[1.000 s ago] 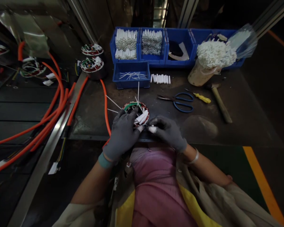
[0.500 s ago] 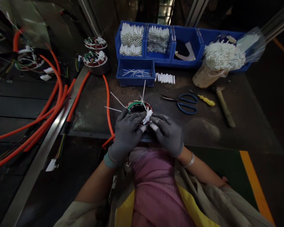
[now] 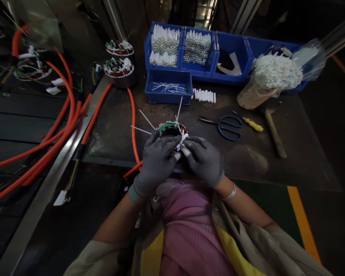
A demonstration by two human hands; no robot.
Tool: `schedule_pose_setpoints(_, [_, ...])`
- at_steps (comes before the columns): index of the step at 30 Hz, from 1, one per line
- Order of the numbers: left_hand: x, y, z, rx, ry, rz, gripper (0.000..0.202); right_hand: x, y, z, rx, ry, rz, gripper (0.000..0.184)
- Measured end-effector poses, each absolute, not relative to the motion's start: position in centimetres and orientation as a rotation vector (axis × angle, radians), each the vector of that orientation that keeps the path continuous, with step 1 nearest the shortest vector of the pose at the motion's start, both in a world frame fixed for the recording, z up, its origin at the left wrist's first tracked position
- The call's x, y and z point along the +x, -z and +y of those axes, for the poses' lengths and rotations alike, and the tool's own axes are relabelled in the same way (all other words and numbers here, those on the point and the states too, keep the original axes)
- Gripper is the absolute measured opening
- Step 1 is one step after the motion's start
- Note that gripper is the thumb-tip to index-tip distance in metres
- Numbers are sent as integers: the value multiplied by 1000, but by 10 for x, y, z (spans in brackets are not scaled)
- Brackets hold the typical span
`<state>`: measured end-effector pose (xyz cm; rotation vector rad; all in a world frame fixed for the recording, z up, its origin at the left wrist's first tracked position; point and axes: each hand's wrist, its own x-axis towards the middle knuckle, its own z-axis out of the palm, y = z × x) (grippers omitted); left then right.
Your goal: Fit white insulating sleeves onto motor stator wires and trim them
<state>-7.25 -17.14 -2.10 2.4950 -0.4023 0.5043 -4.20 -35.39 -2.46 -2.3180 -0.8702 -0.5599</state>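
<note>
From the head camera, a wound motor stator sits just ahead of both hands, its ring tilted with the hole facing up, banded in red and green windings. The left hand, in a grey coated glove, curls over the ring's near left rim, its fingers pressed down on it. The right hand, gloved alike, comes in from the other side, and its fingertips close toward a bunch of white sleeves at the ring's near right; the right hand is the nearer to them. The hands almost meet there, and whether they pinch one sleeve cannot be told. Thin white cable ties fan out past the far rim. Beyond lie blue bins of white tubes, blue-handled scissors, a wood-handled hammer and orange cable
</note>
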Motion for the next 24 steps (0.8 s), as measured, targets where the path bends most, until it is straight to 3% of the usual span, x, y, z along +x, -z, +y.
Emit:
schedule_pose_setpoints(6, [-72, 13, -171, 2563, -433, -351, 37, -21, 0, -352, -2575, 489, -1280, 15])
schedule_pose_setpoints(9, [-72, 9, -171, 2631, -369, -377, 31, -23, -4, -362, -2442, 523, -1470, 19])
schedule_pose_setpoints(15, [-68, 9, -169, 2675, -384, -499, 22, 3, -7, -354, -2227, 462, -1344, 26])
schedule_pose_setpoints(20, [-66, 11, -168, 2668, -410, -541, 25, 19, -15, -355, -2083, 77, -1331, 16])
schedule_pose_setpoints(24, [-64, 16, -167, 2658, -467, -568, 22, 15, -7, -354, -2111, 134, -1463, 11])
